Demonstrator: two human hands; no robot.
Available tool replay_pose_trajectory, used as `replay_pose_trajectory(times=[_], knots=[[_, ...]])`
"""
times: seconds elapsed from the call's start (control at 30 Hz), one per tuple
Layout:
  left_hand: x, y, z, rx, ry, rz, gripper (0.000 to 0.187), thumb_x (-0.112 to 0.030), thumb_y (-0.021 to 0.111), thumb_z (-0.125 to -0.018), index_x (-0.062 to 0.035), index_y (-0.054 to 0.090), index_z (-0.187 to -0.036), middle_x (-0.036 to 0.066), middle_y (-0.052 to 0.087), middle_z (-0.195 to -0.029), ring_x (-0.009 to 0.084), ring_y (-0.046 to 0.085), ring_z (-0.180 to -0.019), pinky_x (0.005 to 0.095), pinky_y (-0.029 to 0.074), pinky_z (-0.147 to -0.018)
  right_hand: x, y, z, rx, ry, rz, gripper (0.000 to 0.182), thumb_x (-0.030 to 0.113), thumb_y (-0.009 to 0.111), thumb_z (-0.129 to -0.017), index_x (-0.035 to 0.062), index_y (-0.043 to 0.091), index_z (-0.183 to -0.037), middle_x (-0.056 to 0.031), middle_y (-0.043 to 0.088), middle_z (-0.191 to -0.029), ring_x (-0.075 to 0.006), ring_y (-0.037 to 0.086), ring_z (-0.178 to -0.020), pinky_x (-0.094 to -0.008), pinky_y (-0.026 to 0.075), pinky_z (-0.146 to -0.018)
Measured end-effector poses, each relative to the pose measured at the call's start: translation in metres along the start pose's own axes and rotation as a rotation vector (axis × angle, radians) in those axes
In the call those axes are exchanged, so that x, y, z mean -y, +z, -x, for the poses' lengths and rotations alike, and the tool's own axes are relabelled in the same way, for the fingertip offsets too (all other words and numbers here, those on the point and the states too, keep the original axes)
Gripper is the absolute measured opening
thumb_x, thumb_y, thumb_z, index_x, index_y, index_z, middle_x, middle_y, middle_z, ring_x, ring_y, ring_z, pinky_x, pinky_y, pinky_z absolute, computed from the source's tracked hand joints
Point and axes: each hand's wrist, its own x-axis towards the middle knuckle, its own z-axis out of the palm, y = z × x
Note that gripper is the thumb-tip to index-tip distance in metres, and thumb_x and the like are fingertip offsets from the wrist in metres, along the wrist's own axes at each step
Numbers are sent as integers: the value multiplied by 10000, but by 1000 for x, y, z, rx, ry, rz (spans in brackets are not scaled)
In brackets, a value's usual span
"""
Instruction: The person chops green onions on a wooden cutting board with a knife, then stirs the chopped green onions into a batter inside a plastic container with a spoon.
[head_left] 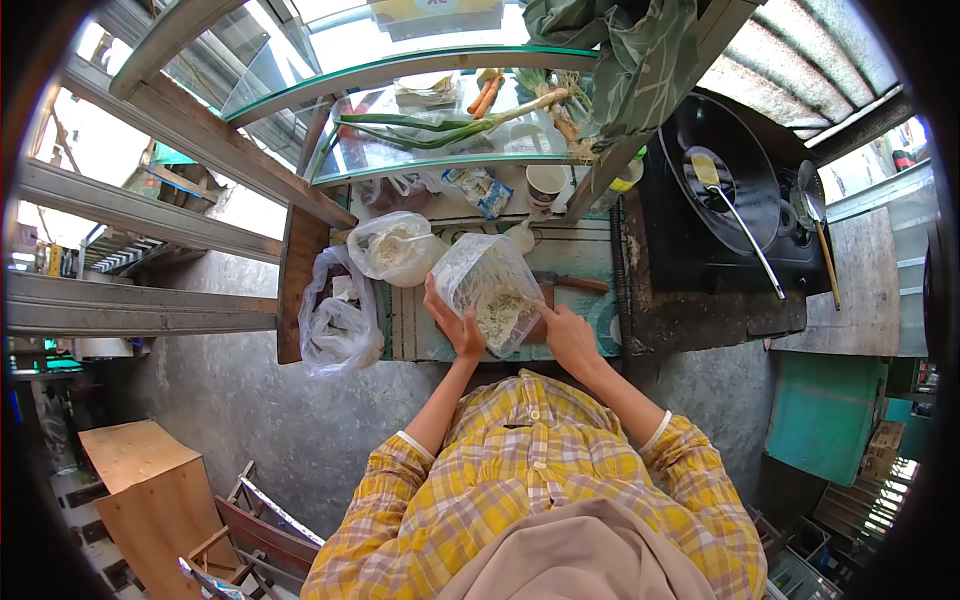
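Note:
A square translucent plastic container (484,262), holding a pale flour-like mix with green bits, is tilted toward me at the counter's front edge. My left hand (455,322) grips its left side, with the fingers along the outer wall. At the opposite side my right hand (572,338) is closed, its fingertips pressed to the right rim. Behind and left of it stands a round tub in a plastic bag (397,248), with white powder and a spoon inside. A knife with a brown handle (580,284) lies just beyond my right hand.
A white plastic bag (340,325) sits at the counter's left end. Spring onions (440,130) and carrots rest on the glass shelf above. To the right, a black wok (725,165) with a spatula stands on the stove (680,270). A paper cup (545,182) is at the back.

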Motion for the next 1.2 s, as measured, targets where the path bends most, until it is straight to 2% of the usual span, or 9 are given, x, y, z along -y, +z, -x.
replay_pose_trajectory(times=[0.13, 0.43, 0.53, 0.67, 0.83, 0.93, 1.03, 1.13, 1.2], knots=[[2, -2, -4, 53, 74, -2, 753, -293, 488, -798, -1, 234, -1444, 217, 311, -1355, 377, 337, -1255, 466, 243, -1058, 5, 13, 8, 12, -94, 18, 458, 34, 488, -832, 178, 566, -1259, -165, 571, -873, -359, 615, -691, -457, 500, -600], [9, -8, -8, 67, -39, 123, 769, -316, 490, -801, -15, 220, -1455, 199, 305, -1346, 342, 344, -1253, 453, 267, -1043, 18, -51, 19, 29, -118, -117, 265, 117, 542, -845, 131, 676, -1073, -144, 586, -770, -347, 608, -677, -445, 488, -584], [19, -7, -9, 25, -84, 179, 779, -339, 491, -801, -26, 215, -1460, 193, 300, -1350, 333, 346, -1252, 450, 275, -1036, 8, -25, 29, 89, -147, -178, 237, 128, 548, -849, 128, 688, -1041, -141, 588, -747, -346, 602, -695, -458, 476, -598], [23, -11, -7, 47, -74, 197, 776, -339, 484, -800, -32, 217, -1461, 188, 302, -1352, 334, 345, -1253, 450, 273, -1038, 6, 13, 21, 39, -95, -133, 247, 124, 546, -850, 143, 698, -1044, -141, 599, -766, -346, 598, -704, -460, 470, -609], [29, -13, -11, 28, -93, 186, 767, -340, 476, -805, -38, 220, -1461, 187, 301, -1366, 344, 343, -1257, 455, 262, -1047, 8, -28, 24, 75, -83, -154, 303, 80, 526, -827, 143, 690, -1074, -141, 586, -766, -334, 600, -693, -451, 476, -599], [27, -14, -10, 58, -102, 179, 761, -339, 472, -808, -42, 220, -1462, 190, 290, -1387, 349, 328, -1276, 461, 251, -1054, 7, -24, 29, 123, -87, 13, 330, 66, 528, -812, 154, 689, -1087, -133, 582, -759, -322, 600, -671, -441, 479, -591], [28, -13, -8, 77, -65, 219, 756, -327, 469, -805, -46, 221, -1462, 191, 276, -1405, 347, 315, -1287, 462, 239, -1062, 3, 11, 16, 51, -176, 39, 330, 74, 519, -845, 174, 682, -1113, -131, 583, -774, -349, 593, -671, -447, 469, -592], [31, -18, -10, 93, -108, 181, 753, -322, 467, -808, -47, 218, -1464, 187, 271, -1411, 345, 314, -1290, 463, 240, -1063, 11, -6, 11, 58, -157, -29, 350, 56, 537, -797, 156, 684, -1098, -152, 606, -784, -332, 622, -709, -442, 491, -609], [35, -18, -9, 76, -120, 202, 752, -324, 468, -811, -48, 218, -1465, 183, 271, -1413, 344, 311, -1294, 464, 245, -1060, 17, -27, 19, 177, -127, -57, 346, 61, 536, -802, 149, 678, -1105, -166, 621, -813, -342, 629, -734, -445, 499, -624]])
